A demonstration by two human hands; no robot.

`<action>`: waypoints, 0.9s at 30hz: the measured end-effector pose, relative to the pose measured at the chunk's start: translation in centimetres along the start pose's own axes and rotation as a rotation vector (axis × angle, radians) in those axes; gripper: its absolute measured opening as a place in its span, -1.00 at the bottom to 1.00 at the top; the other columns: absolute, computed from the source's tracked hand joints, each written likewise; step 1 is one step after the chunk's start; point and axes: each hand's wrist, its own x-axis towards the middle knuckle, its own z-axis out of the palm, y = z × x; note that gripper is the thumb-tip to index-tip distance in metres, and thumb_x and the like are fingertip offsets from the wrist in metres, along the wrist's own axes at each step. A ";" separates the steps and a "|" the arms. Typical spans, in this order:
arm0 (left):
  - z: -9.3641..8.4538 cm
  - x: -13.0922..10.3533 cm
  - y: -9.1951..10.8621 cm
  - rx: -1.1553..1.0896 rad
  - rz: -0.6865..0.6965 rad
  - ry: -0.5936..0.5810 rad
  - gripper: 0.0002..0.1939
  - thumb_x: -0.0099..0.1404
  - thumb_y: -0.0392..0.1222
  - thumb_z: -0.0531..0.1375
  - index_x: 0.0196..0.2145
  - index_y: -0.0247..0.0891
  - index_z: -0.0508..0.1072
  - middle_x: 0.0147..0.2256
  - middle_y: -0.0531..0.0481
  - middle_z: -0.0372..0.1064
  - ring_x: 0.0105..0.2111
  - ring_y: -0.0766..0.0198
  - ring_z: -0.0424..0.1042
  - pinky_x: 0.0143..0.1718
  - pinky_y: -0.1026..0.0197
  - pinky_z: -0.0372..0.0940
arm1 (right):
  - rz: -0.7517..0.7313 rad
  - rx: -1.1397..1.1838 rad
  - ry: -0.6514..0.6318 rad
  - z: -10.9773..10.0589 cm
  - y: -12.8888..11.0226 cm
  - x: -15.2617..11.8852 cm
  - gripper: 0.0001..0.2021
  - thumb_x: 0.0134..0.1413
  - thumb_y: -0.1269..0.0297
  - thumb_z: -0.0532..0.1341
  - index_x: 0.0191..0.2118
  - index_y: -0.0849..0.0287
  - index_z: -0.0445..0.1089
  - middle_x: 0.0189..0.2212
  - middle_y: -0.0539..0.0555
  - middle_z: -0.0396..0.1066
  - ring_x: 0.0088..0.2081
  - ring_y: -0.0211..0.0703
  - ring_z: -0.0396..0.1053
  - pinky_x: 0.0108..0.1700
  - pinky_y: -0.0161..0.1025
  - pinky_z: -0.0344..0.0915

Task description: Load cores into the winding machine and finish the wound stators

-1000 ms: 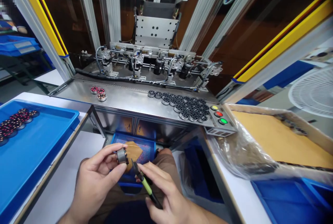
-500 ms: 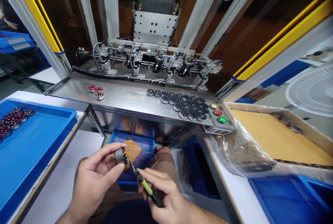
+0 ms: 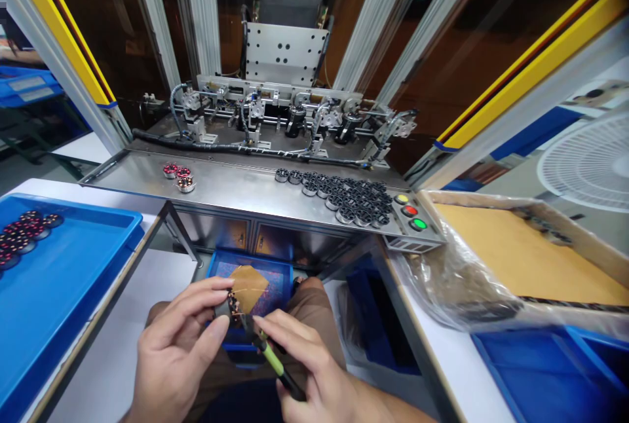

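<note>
My left hand grips a small round motor stator between thumb and fingers, its copper-wound face turned to the right. Thin wire ends stick out from that face. Wrapped round green-and-black wire cutters, my right hand holds their dark jaws right at the stator's wire side. Whether the jaws have closed on a wire is too small to tell. Below both hands, a piece of brown cardboard lies in a blue bin that holds small reddish bits.
Ahead is a metal bench with three red-and-copper wound stators and many black ones. Coloured push buttons sit at its right end. A blue tray stands left; a plastic-lined box and a fan stand right.
The cutters' jaws have moved up to the stator's wire side. My left hand has tilted the stator slightly, and the whole view has shifted a little.
</note>
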 end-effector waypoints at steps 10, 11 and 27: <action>0.1 0.2 -0.2 0.085 0.113 -0.033 -0.75 0.28 -0.36 0.27 -0.15 -0.03 0.56 -0.06 0.10 0.54 -0.01 0.33 0.51 0.05 0.38 0.39 | 0.041 -0.047 -0.012 0.0 0.2 -0.2 -0.19 -0.22 0.51 0.09 0.30 0.18 0.19 -0.38 0.06 0.40 -0.39 -0.14 0.35 -0.39 -0.27 0.30; 0.1 0.2 -0.2 0.093 0.128 -0.035 -0.74 0.27 -0.37 0.26 -0.15 -0.04 0.56 -0.06 0.10 0.54 -0.02 0.33 0.52 0.04 0.39 0.40 | 0.058 -0.054 -0.009 0.0 0.1 -0.1 -0.20 -0.22 0.51 0.09 0.30 0.17 0.19 -0.38 0.05 0.39 -0.38 -0.13 0.36 -0.36 -0.26 0.32; -0.4 0.0 -0.6 0.172 0.221 -0.099 -0.68 0.26 -0.41 0.24 -0.10 -0.05 0.54 -0.05 0.09 0.54 -0.03 0.32 0.53 0.01 0.37 0.43 | 0.022 -0.025 0.021 0.5 0.2 0.3 -0.19 -0.24 0.50 0.10 0.29 0.19 0.20 -0.38 0.06 0.37 -0.41 -0.15 0.31 -0.40 -0.27 0.29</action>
